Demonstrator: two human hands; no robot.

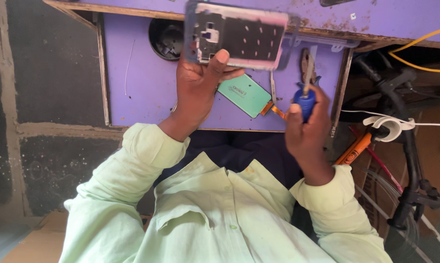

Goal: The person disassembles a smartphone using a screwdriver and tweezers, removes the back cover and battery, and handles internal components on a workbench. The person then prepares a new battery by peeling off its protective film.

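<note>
- Gripping an opened phone frame [239,35], the left hand [198,85] held it up over the far edge of the purple counter [142,73], thumb pressed on its near rim.
- The right hand [305,129] was closed around a blue-handled screwdriver [306,97], its tip pointing up towards the frame.
- A steady frame and a squarely seated tip would probably have served best.
- A teal phone panel [244,95] lay on the counter between the hands; a bicycle [400,146] stood to the right.
</note>
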